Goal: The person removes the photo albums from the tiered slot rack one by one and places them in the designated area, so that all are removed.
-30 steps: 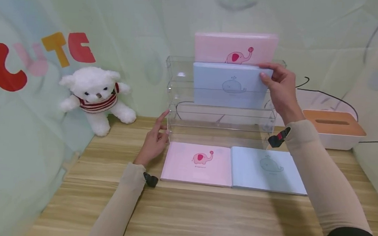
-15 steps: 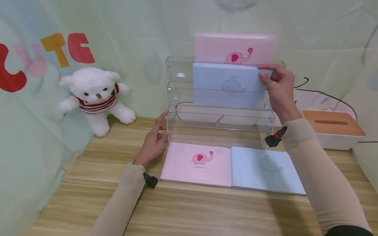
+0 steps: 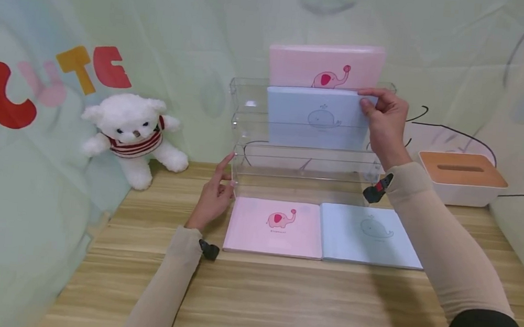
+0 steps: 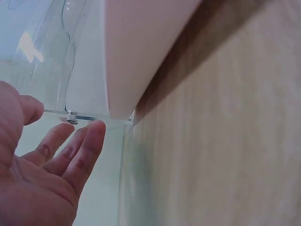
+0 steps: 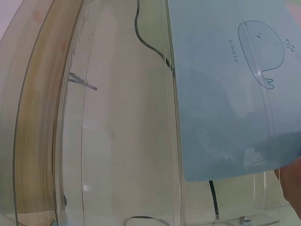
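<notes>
A clear tiered rack (image 3: 306,170) stands at the back of the table. In one of its upper tiers a blue whale booklet (image 3: 296,106) stands upright, and my right hand (image 3: 388,120) pinches its top right corner, thumb in front. Behind and above it a pink elephant booklet (image 3: 295,64) rises from the top tier. My left hand (image 3: 213,201) is at the rack's lower left side, forefinger extended; the left wrist view has its fingertips (image 4: 96,129) right at the clear edge. The right wrist view shows the blue whale booklet (image 5: 221,113) close, with little of the hand visible.
A second pink elephant booklet (image 3: 248,225) and a second blue whale booklet (image 3: 344,240) lie side by side before the rack. A white plush bear (image 3: 127,113) sits at left. A white tissue box (image 3: 472,196) with a brown lid is at right, near the wall cloth.
My right wrist has shifted slightly to the left while the fingers keep their pinch on the blue booklet. The left hand, rack and booklets look unmoved.
</notes>
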Motion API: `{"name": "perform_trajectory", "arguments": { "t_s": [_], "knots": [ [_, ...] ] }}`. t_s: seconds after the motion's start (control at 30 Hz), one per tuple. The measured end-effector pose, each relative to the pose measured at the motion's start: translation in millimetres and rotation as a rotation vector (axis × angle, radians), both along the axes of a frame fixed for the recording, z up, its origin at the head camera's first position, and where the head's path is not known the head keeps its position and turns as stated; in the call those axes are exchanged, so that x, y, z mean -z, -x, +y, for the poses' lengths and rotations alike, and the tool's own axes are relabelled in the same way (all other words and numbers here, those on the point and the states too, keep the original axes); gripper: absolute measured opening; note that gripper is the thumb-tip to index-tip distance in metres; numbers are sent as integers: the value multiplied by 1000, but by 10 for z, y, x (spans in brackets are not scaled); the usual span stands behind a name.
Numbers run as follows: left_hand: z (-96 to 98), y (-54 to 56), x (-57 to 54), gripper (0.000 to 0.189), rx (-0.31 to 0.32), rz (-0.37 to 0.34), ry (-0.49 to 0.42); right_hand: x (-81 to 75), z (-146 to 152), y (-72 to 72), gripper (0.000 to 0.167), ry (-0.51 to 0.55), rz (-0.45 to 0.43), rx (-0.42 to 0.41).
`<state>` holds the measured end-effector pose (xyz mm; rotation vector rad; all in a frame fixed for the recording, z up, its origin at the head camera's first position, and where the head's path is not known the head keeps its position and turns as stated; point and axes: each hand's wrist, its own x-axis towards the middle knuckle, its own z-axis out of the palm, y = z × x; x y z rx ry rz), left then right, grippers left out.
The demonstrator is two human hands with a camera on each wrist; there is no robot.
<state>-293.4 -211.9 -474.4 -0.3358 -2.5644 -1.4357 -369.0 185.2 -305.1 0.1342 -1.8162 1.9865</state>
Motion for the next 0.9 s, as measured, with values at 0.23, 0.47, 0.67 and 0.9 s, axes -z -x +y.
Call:
{"name": "perform_trajectory", "arguments": {
  "t_s": [0.23, 0.47, 0.67, 0.9],
  "knots": [
    [3, -13, -7, 79, 4, -15, -2, -1, -26, -9, 20, 8, 46, 25],
    [-3, -2, -8, 80, -2, -16, 2, -36, 2, -8, 18, 26, 56, 35],
    [-9, 1, -4, 79, 2, -7, -1, -48, 20, 2, 18, 63, 41, 33],
    [-2, 0, -7, 79, 4, -9, 2, -68, -2, -14, 18, 75, 40, 54]
  ]
}}
